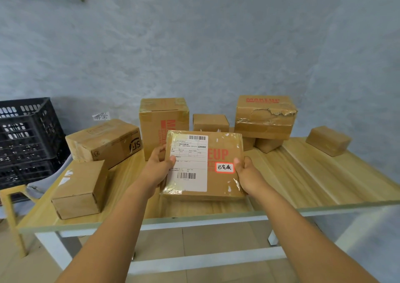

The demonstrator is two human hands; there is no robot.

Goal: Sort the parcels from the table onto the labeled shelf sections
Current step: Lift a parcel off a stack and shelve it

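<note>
I hold a flat brown parcel [223, 152] tilted up toward me above the wooden table [303, 174]. It carries a white shipping label with barcodes and a small red-edged sticker with handwritten characters. My left hand [159, 165] grips its left edge, thumb on the label. On the opposite edge my right hand [246, 172] grips it, thumb beside the sticker. Several other cardboard parcels lie on the table: an SF box [104, 142] at the left, a plain box [80, 189] at the front left, a tall box [160, 118] behind, a torn MAKEUP box [264, 118] stacked at the back right.
Black plastic crates [28, 135] are stacked at the left on a low stand. A small handwritten paper note [101, 116] hangs on the grey wall. A small box [328, 140] sits at the table's far right. No shelf is in view.
</note>
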